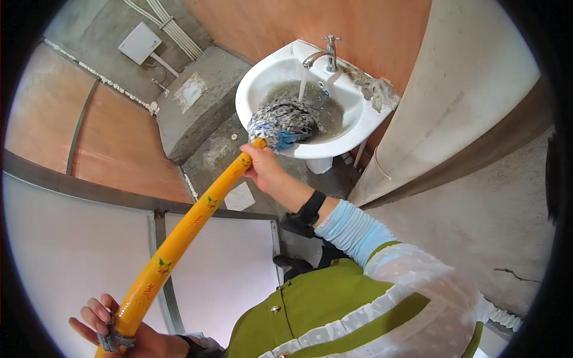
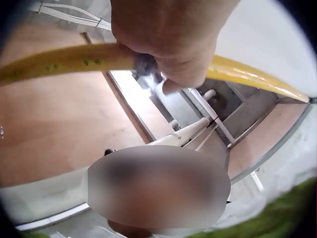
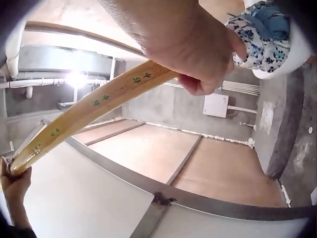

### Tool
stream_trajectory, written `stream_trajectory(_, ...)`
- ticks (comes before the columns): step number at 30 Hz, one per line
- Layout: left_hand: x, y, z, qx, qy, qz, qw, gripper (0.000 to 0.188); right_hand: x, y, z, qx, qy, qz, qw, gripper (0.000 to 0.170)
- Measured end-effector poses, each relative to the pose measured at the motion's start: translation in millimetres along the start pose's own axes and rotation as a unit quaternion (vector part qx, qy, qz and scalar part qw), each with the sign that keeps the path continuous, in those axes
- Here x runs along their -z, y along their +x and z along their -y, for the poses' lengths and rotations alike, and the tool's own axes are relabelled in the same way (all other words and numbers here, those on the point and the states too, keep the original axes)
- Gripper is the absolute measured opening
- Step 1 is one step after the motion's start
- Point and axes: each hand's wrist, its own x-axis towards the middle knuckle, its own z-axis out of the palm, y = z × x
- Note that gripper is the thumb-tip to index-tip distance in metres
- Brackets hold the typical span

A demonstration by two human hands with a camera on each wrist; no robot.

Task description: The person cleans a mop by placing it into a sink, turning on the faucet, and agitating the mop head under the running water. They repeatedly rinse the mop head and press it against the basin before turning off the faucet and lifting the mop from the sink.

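Observation:
A mop's yellow handle (image 1: 179, 238) slants from lower left up to its wet rag head (image 1: 286, 122), which lies over the near rim of a white sink (image 1: 243, 89). Water runs from the tap (image 1: 322, 56) into murky water beside the strands. The right hand (image 1: 262, 170) grips the handle just below the mop head; the right wrist view shows that hand (image 3: 193, 47) close to the patterned rags (image 3: 260, 42). Near the handle's other end, the left hand (image 1: 143, 341) holds it by a grey cloth tie (image 1: 113, 341). In the left wrist view its fingers (image 2: 181, 72) curl round the handle.
A concrete ledge (image 1: 203, 89) stands left of the sink, with a white wall box (image 1: 139, 43) beyond. To the right is a large pale column (image 1: 453, 89). Metal-framed panels (image 1: 221, 256) line the lower left. A white tile (image 1: 240, 197) lies on the floor.

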Motion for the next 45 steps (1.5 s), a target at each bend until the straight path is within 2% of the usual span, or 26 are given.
stream_trajectory(1,-4,0,6,0.002,-0.001,-0.003,1.000,0.023,4,-3,4,0.000,-0.003,-0.002,1.000,0.017)
stream_trajectory(3,-9,1,15,-0.112,-0.019,0.103,0.988,0.022,8,-8,13,0.000,0.006,-0.015,1.000,0.017)
stream_trajectory(4,2,3,12,-0.023,-0.144,0.221,0.964,0.022,10,-11,17,0.000,0.011,-0.005,1.000,0.016)
stream_trajectory(5,20,13,14,-0.004,-0.173,0.328,0.929,0.023,11,-14,17,0.000,0.010,-0.004,1.000,0.016)
stream_trajectory(8,22,6,10,0.015,-0.149,0.302,0.942,0.023,26,-8,9,0.054,0.152,0.013,0.987,0.021)
stream_trajectory(9,14,0,8,0.047,-0.154,0.276,0.948,0.021,30,-4,10,0.051,0.151,0.015,0.987,0.021)
stream_trajectory(11,7,-13,2,0.077,-0.157,0.247,0.953,0.020,29,8,19,0.013,0.290,0.046,0.956,0.017)
stream_trajectory(12,7,-19,0,0.091,-0.122,0.145,0.978,0.020,18,19,27,0.010,0.288,0.054,0.956,0.017)
stream_trajectory(13,10,-25,-3,0.107,-0.085,0.041,0.990,0.020,3,29,34,-0.001,0.195,0.040,0.980,0.016)
stream_trajectory(14,19,-29,-6,0.112,-0.079,0.042,0.990,0.020,-8,35,38,-0.013,0.105,0.018,0.994,0.015)
stream_trajectory(16,26,-32,-1,0.087,-0.005,-0.169,0.982,0.031,-26,49,52,-0.018,-0.028,0.014,0.999,0.015)
stream_trajectory(17,23,-35,-1,0.095,-0.004,-0.170,0.981,0.031,-34,51,52,-0.023,-0.071,0.034,0.997,0.016)
stream_trajectory(19,-19,-26,-1,0.005,-0.013,-0.194,0.981,0.023,-32,54,41,-0.040,-0.106,0.025,0.993,0.019)
stream_trajectory(20,-41,-22,-2,-0.007,0.033,-0.214,0.976,0.018,-20,56,25,-0.061,-0.120,0.010,0.991,0.019)
stream_trajectory(21,-36,-21,-4,-0.009,0.033,-0.213,0.976,0.018,-9,53,14,-0.084,-0.133,-0.007,0.988,0.018)
stream_trajectory(23,-13,-20,-4,0.007,0.099,0.010,0.995,0.046,1,44,25,-0.105,-0.091,-0.022,0.990,0.017)
stream_trajectory(24,-5,-19,2,0.002,0.070,0.023,0.997,0.056,9,41,29,-0.104,-0.074,-0.031,0.991,0.016)
stream_trajectory(25,-12,-10,11,-0.046,0.064,0.091,0.993,0.041,16,38,35,-0.099,-0.057,-0.041,0.993,0.015)
stream_trajectory(27,-8,7,18,0.024,-0.043,0.260,0.964,0.022,22,36,47,-0.087,-0.037,-0.059,0.994,0.016)
stream_trajectory(28,-9,10,20,0.024,-0.045,0.265,0.963,0.022,27,36,50,-0.089,-0.016,-0.061,0.994,0.016)
stream_trajectory(30,-12,14,28,0.056,-0.075,0.339,0.936,0.014,36,37,54,-0.084,0.018,-0.073,0.994,0.017)
stream_trajectory(35,-41,2,63,0.051,-0.098,0.259,0.959,0.018,67,44,53,-0.012,0.133,-0.067,0.989,0.019)
stream_trajectory(37,-50,-6,81,0.070,-0.060,0.167,0.982,0.023,74,53,52,0.010,0.164,-0.064,0.984,0.021)
stream_trajectory(39,-52,-16,95,0.068,-0.052,0.183,0.979,0.024,78,62,48,-0.011,0.212,-0.065,0.975,0.024)
stream_trajectory(40,-51,-20,98,0.064,-0.044,0.199,0.977,0.026,85,67,45,0.018,0.185,-0.067,0.980,0.026)
stream_trajectory(45,-32,-22,86,0.059,-0.022,0.248,0.967,0.026,78,69,38,0.016,0.195,-0.089,0.977,0.028)
